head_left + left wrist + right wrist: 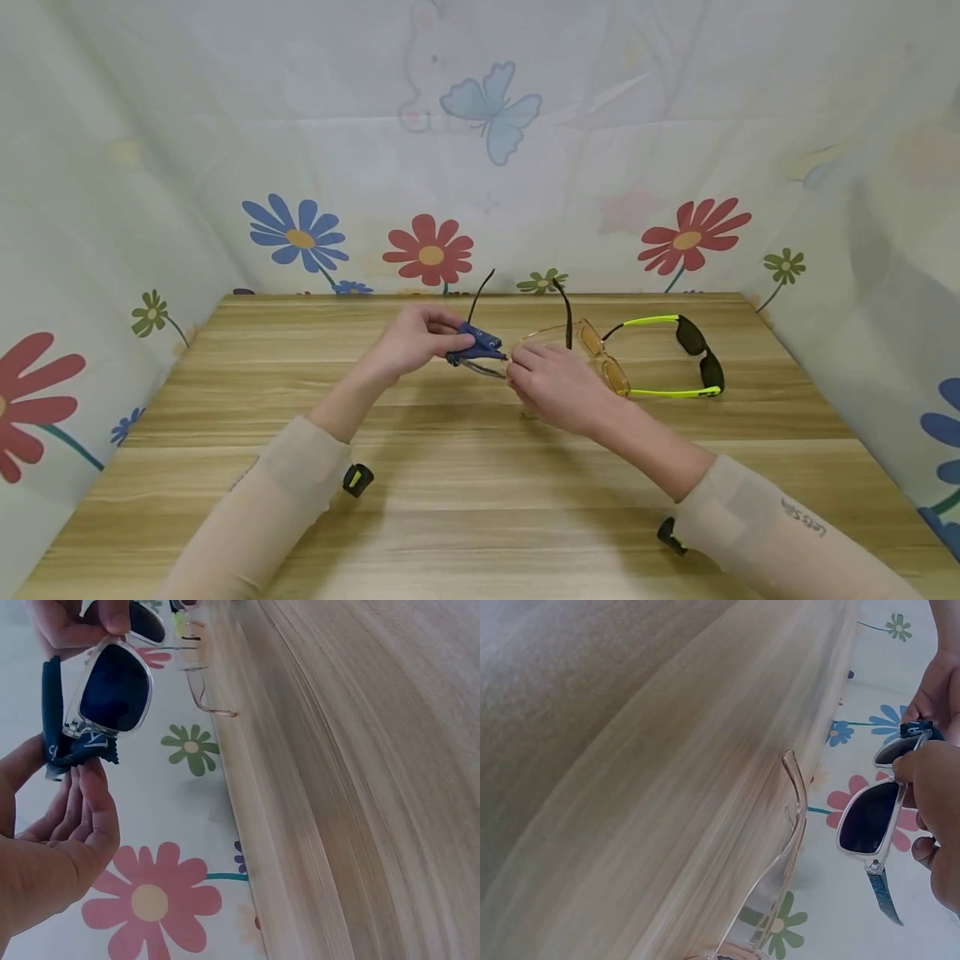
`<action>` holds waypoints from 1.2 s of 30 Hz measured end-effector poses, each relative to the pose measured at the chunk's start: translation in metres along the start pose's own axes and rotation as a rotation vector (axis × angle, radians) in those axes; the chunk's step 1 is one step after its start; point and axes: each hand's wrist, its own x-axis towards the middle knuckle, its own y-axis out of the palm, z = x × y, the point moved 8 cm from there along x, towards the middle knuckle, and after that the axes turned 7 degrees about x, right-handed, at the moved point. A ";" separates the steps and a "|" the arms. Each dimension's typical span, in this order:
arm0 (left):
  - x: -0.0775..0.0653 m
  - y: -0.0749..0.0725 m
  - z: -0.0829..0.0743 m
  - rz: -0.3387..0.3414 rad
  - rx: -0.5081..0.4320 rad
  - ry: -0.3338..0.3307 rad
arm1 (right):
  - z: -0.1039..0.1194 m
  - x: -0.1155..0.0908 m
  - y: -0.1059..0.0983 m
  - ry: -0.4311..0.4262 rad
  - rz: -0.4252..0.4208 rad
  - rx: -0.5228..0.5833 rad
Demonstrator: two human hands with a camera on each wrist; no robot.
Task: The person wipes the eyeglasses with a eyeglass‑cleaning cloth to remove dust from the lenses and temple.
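Observation:
Above the table, both hands hold sunglasses [116, 686] with a clear frame and dark lenses, their dark temples pointing away toward the back wall. My left hand [416, 342] pinches a small blue cloth [480, 337] with white print, folded around the hinge end of the frame. At the bridge between the lenses, my right hand [558, 387] grips the frame with thumb and fingers. In the right wrist view the near lens [870, 817] shows beside the right fingers, and the cloth [915, 729] is at the far end.
Just right of the right hand, glasses with orange lenses [615, 375] and a clear frame lie on the wooden table [465, 517]. Beyond them are black sunglasses [690, 337] with neon yellow temples. A flower-printed curtain [360, 167] surrounds the table's back and sides.

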 end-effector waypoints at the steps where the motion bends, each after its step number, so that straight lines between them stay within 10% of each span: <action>1: 0.000 0.000 -0.001 -0.003 0.014 0.007 | 0.000 0.000 0.000 0.002 -0.005 0.002; 15: -0.005 -0.001 -0.008 -0.096 0.117 0.060 | -0.019 -0.007 -0.012 0.128 -0.142 0.124; 23: -0.006 -0.010 -0.008 -0.135 0.149 0.058 | -0.067 -0.030 -0.032 0.486 -0.398 0.341; 29: -0.008 -0.014 -0.009 -0.146 0.154 0.081 | -0.096 -0.047 -0.016 0.777 -0.230 0.513; 36: -0.008 -0.015 -0.012 -0.156 0.143 0.110 | -0.098 -0.047 -0.001 0.761 -0.115 0.697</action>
